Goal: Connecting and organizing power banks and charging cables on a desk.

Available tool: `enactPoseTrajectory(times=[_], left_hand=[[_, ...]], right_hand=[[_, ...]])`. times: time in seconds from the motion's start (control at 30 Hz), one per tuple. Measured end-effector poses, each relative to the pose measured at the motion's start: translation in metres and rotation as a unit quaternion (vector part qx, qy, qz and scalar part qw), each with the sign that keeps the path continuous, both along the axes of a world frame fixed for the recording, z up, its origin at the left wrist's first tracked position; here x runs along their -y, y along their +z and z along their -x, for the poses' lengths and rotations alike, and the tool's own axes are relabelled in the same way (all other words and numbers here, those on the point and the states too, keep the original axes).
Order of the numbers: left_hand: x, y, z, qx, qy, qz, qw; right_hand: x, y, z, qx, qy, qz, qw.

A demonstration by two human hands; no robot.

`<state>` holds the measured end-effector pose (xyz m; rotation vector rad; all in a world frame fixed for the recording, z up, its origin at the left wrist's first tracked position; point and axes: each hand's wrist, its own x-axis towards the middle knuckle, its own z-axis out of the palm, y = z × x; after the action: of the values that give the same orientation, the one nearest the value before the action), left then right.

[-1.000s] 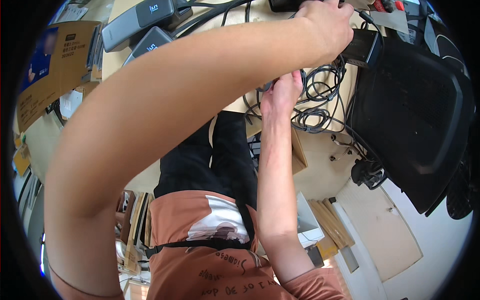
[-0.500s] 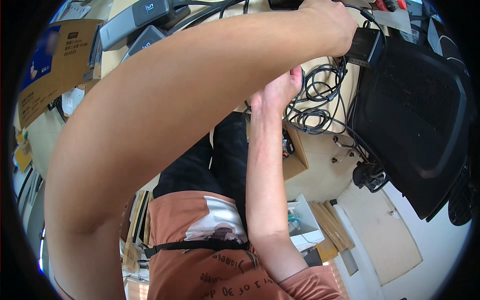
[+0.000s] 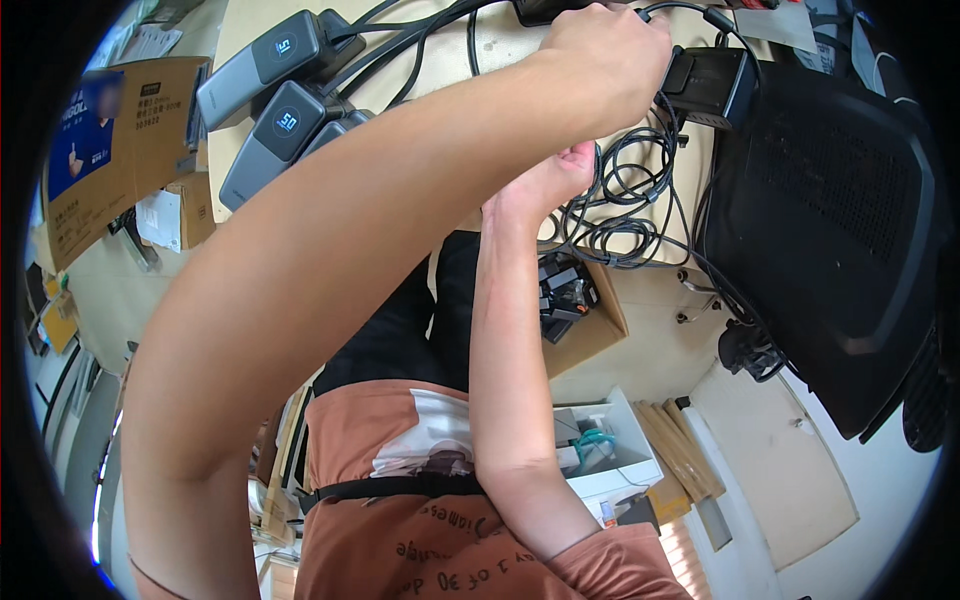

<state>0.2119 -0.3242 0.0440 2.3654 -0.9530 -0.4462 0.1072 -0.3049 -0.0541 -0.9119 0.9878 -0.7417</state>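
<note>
My left arm reaches across the view. At the table's far edge my left hand is closed, its fingertips mostly hidden behind its back, with a black cable coming out at its far side. A small black box stands just right of that hand, under the cable. Below, my right hand is curled closed, palm side up, partly covered by my left forearm. What it holds is hidden. Beside its fingertips lies a loose tangle of black cable on the table.
Grey power banks with lit displays stand at the far left of the table, thick black cables running from them. A large black chair back is at right. An open carton of black items sits below the table edge. Another carton is at left.
My left hand has shifted left, baring more of the black box. My left forearm has lowered, so the power banks show more fully. My right hand has moved slightly left and stays curled.
</note>
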Motion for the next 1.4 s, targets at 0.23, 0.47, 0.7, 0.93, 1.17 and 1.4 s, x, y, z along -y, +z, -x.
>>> enactPoseTrajectory(times=[0.23, 0.47, 0.7, 0.93, 1.17, 1.4], left_hand=[[0.006, -0.002, 0.007, -0.012, 0.039, -0.012, 0.999], [0.003, -0.001, 0.006, 0.008, 0.017, -0.009, 1.000], [0.005, -0.024, 0.006, 0.068, 0.032, -0.011, 0.997], [0.004, -0.010, 0.000, -0.022, -0.014, -0.056, 0.998], [-0.004, -0.010, -0.003, -0.023, -0.015, -0.010, 1.000], [0.002, -0.011, -0.006, -0.030, -0.020, -0.035, 0.999]], right_hand=[[0.010, 0.001, 0.004, 0.013, 0.026, -0.004, 1.000], [0.027, 0.011, 0.017, -0.319, 0.232, 0.249, 0.885], [0.023, 0.027, 0.004, -0.309, 0.253, 0.304, 0.865], [0.002, 0.032, 0.033, -0.209, 0.334, 0.416, 0.819], [0.019, 0.062, 0.057, -0.201, 0.399, 0.546, 0.709], [0.041, 0.085, 0.067, -0.222, 0.332, 0.585, 0.706]])
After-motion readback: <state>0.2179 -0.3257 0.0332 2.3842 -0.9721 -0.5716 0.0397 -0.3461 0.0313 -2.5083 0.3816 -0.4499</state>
